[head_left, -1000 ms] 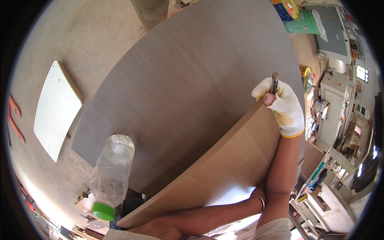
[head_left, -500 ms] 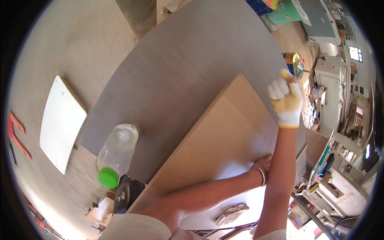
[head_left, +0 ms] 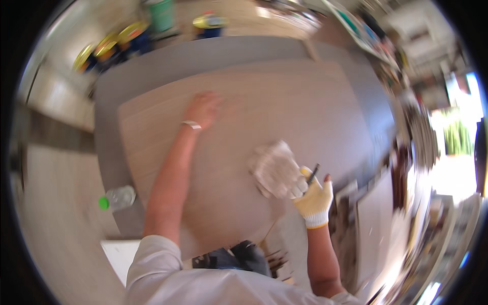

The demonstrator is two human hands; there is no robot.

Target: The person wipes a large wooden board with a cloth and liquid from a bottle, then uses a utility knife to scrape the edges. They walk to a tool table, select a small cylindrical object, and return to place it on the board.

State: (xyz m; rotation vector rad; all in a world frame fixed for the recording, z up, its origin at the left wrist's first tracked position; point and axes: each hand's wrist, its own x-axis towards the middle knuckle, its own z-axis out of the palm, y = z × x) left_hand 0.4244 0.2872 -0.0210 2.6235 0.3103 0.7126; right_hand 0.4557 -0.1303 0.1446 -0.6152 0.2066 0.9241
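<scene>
My left hand [head_left: 203,109], bare with a pale bangle at the wrist, lies over the wood-grain board [head_left: 234,203]; its fingers look flat, though motion smears them. A cotton glove with yellow on it covers my right hand [head_left: 312,195], which is at the board's right side. A short dark pen-like stick [head_left: 313,174] pokes up from between its curled fingers, and its thumb stands out. Right against these fingers is a crumpled pale-brown rag [head_left: 277,170]. Whether they grip the rag too is unclear in the blur.
Under the board lies a larger grey panel [head_left: 112,137]. A clear bottle with a green cap [head_left: 121,198] stands by its left edge. Behind are several yellow-lidded tins [head_left: 134,38] and a green bucket [head_left: 161,18]. Stacked sheets [head_left: 373,229] lean on the right.
My view has swung round to the right, bringing the board broadside. My arms, crossed before, are now apart. The gloved hand is now beside the rag, and the dark stick shows in it.
</scene>
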